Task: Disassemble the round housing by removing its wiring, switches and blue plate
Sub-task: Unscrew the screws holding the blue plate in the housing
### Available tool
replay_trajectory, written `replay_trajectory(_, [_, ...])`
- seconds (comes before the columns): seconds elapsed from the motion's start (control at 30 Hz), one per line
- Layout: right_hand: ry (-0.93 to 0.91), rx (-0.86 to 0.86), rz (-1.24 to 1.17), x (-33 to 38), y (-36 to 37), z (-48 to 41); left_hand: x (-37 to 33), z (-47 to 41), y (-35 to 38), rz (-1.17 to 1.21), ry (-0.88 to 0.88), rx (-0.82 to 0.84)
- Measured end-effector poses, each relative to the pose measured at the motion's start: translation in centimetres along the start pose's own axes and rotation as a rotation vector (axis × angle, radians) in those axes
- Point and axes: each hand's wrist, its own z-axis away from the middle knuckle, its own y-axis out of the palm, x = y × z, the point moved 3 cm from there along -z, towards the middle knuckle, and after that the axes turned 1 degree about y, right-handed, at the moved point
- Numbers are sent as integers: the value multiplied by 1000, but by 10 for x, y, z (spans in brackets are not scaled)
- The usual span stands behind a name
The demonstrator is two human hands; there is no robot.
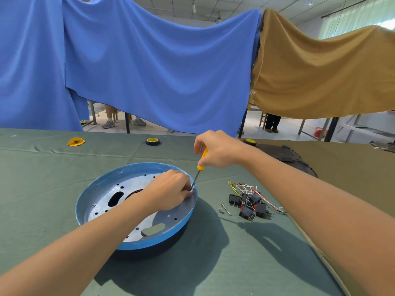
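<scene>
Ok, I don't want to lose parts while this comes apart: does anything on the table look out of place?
Nothing damaged or spilled. A loose screw and a small spacer lie bare on the green cloth, beside the heap of removed switches and wires, where they could roll away.

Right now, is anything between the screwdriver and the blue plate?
Nothing visible. The right hand holds the screwdriver, whose tip already reaches the blue plate at its far right rim, beside the curled fingers of the left hand. Those fingers hide whatever fastener it works on.
</scene>
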Motion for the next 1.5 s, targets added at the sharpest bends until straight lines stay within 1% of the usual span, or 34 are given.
replay_trajectory(0.23, [-10,14,65,6,2,-2,-3,0,-1,-11,60,-15])
replay_trajectory(0.4, [-17,0,100,5,2,1,2,-4,-9,94,52,105])
replay_trajectory(0.47, [-21,-8,104,5,2,0,3,-5,-11,100,58,129])
replay_trajectory(0.6, [-31,-15,125,7,4,-2,2,-4,-7,38,49,101])
replay_trajectory(0.7, [-33,-21,141,7,7,-3,1,-6,-13,129,18,17])
replay_trajectory(0.83, [-25,-30,111,4,6,-4,-2,-9,-24,166,24,20])
replay_trajectory(0.9, [20,-67,-10,2,3,-3,3,-9,-27,240,2,-16])
replay_trajectory(0.97, [78,-128,-293,-2,1,-2,8,-7,-28,360,-55,-49])
replay_trajectory(1.03, [114,-212,-602,-6,0,0,11,-6,-29,424,-90,-90])
replay_trajectory(1.07, [127,-257,-691,-8,0,0,12,-6,-30,447,-103,-115])
replay_trajectory(1.2, [218,-371,-878,-13,0,3,16,-6,-33,571,-160,-224])
replay_trajectory(1.27, [298,-350,-1027,-17,5,8,13,-6,-34,659,-180,-277])
replay_trajectory(1.3, [326,-324,-1061,-19,10,11,11,-7,-34,702,-185,-299])
replay_trajectory(1.4, [315,-203,-1027,-20,29,23,-1,-10,-33,811,-192,-333])
replay_trajectory(1.5, [277,-68,-1047,-21,46,36,-13,-12,-29,859,-199,-348])
